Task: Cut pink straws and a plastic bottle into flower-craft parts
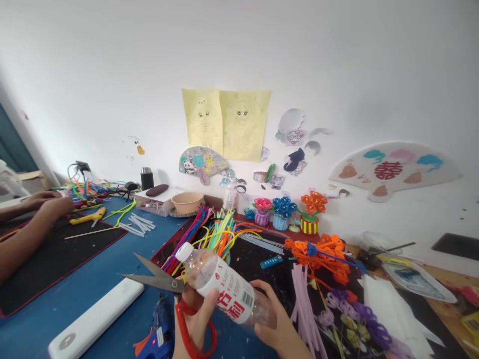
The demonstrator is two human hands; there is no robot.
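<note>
A clear plastic bottle [206, 273] with a white cap and a white label printed in red lies tilted between my hands, cap toward the upper left. My right hand [281, 326] grips it round the base. My left hand [198, 319] has its thumb against the label and also holds scissors [164, 283], the red handles looped about the fingers. The scissor blades are spread apart and point left, beside the bottle's neck. Just below them is a blue glue gun [160, 324]. Some of my left fingers are hidden behind the bottle and handles.
Colourful pipe cleaners [220, 229] are bunched behind the bottle. Pots of craft flowers [285, 215] stand along the wall. Orange loops [325, 257] and lilac stems [304, 309] lie at right, a white bar [97, 316] at left. Another person's hands [52, 202] work at far left.
</note>
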